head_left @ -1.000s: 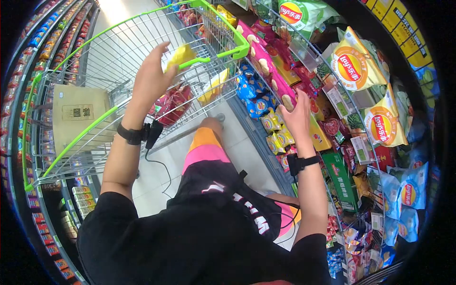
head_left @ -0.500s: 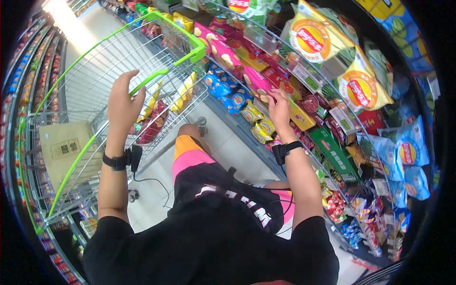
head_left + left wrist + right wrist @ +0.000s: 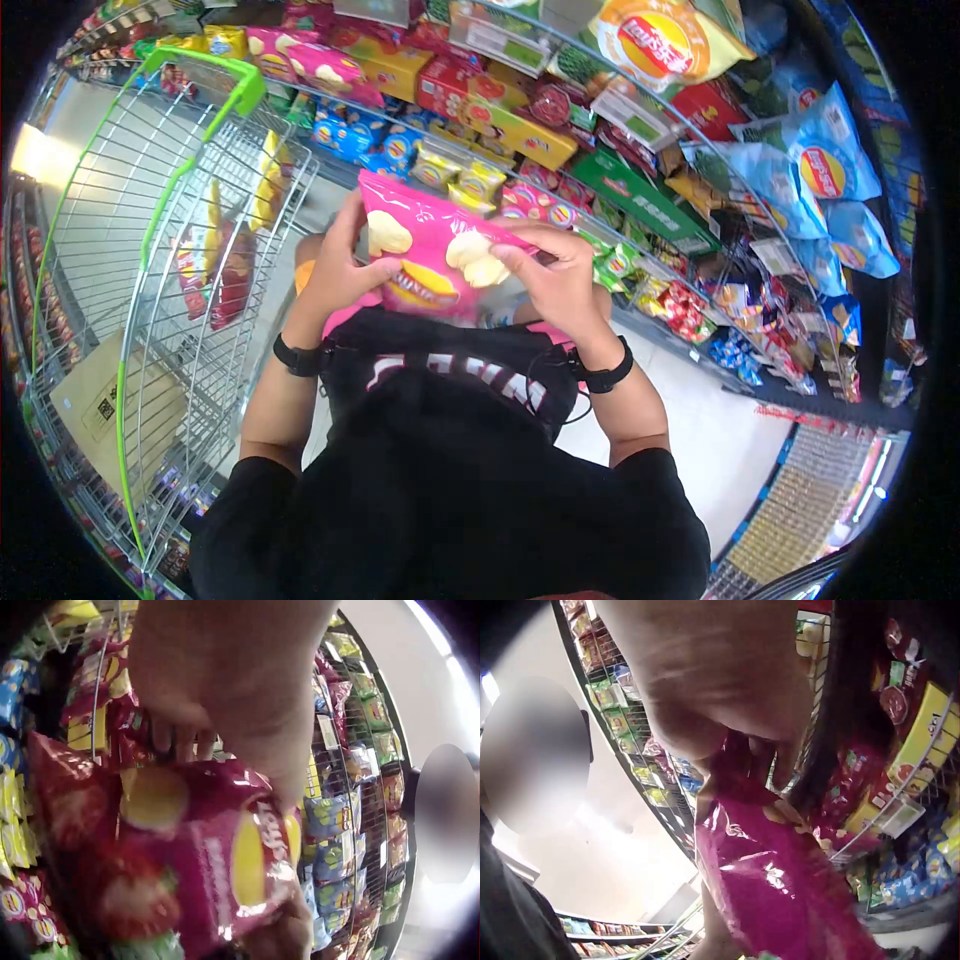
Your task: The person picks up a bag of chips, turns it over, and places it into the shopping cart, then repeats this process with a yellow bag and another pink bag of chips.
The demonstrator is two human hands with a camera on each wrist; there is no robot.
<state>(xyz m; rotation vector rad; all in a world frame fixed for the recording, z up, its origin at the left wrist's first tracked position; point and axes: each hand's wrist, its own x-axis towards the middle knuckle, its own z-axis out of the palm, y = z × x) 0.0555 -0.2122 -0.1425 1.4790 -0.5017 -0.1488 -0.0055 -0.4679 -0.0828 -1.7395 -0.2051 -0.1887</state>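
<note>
A shiny pink bag of potato chips (image 3: 425, 215), printed with chip slices and a yellow oval, is held in front of the body above the lap. My left hand (image 3: 340, 265) grips its left side, thumb on the front and fingers going behind. On the opposite side, my right hand (image 3: 555, 275) pinches the edge with thumb and fingers. In the left wrist view the bag (image 3: 206, 855) shows strawberry pictures and a yellow oval label. The right wrist view has glossy pink wrapping (image 3: 765, 877) below the hand, whose fingertips are partly hidden.
A green-rimmed shopping cart (image 3: 145, 250) stands at left, holding a red bag (image 3: 235, 280), yellow bags (image 3: 268, 185) and a tan paper bag (image 3: 90, 400). Snack shelves run along the front and right, with small blue bags (image 3: 345, 135) and a green box (image 3: 645, 200).
The pink chip bag has come off the shelf to the body in my right hand. My left hand has moved from beside the cart onto the bag. The head view has swung right.
</note>
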